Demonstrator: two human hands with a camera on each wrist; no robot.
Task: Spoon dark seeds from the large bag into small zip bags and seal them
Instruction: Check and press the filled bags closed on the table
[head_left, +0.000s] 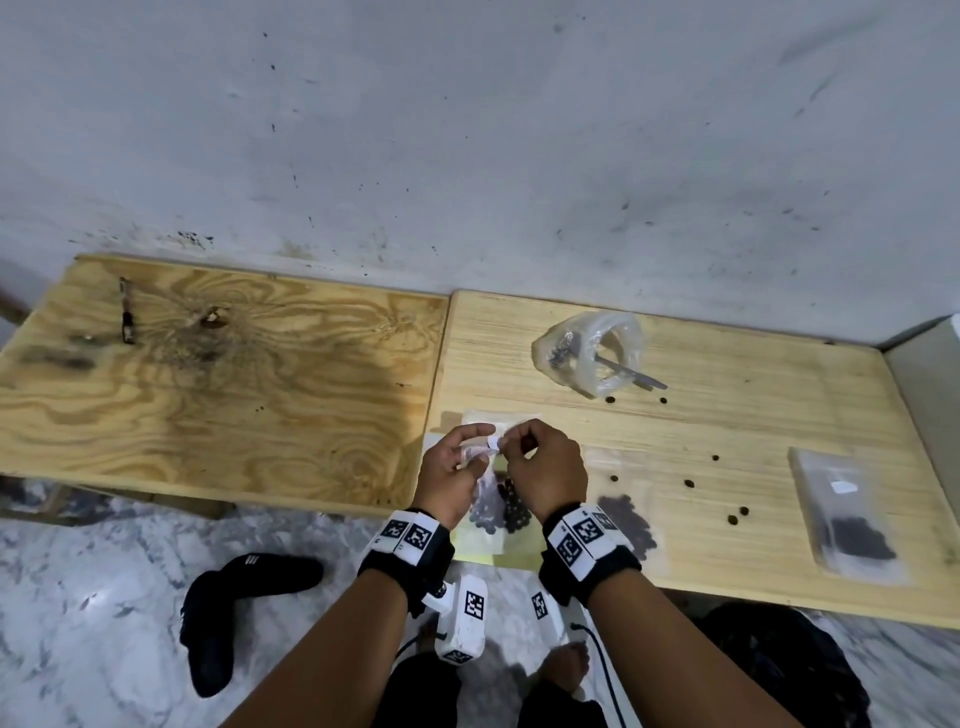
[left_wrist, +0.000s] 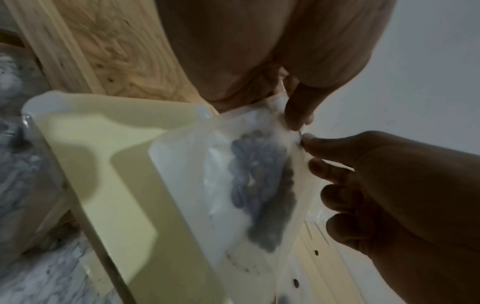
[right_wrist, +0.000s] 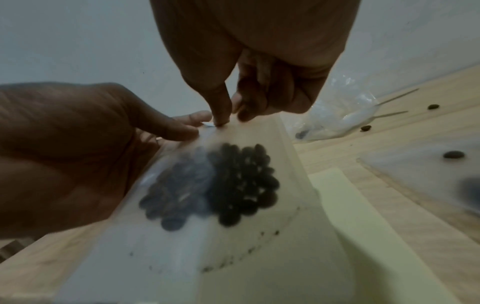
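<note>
1. The small zip bag (head_left: 496, 499) hangs in the air just above the near edge of the counter (head_left: 727, 415), held up by both hands, with a clump of dark seeds (right_wrist: 215, 185) sunk to its bottom.
2. The fingers of the left hand (head_left: 452, 470) and of the right hand (head_left: 545, 467) are curled in and pinch the bag's top strip, thumb against forefinger, side by side and nearly touching.
3. Handling, as a judgement: the film is thin, limp and slick, and the seeds make it bottom-heavy though light overall. It will sag and swing if taken anywhere but the top. The zip strip is the stiffest part and the best place to hold.
4. The bag's long axis runs roughly vertical, mouth up at the fingers, seeds toward the person. The zip line runs left to right between the hands.
5. Whether the zip is fully closed cannot be told.
6. The large bag (head_left: 592, 353) with a spoon (head_left: 631, 373) in it lies farther back. Loose seeds (head_left: 691, 483) are scattered to the right.
</note>
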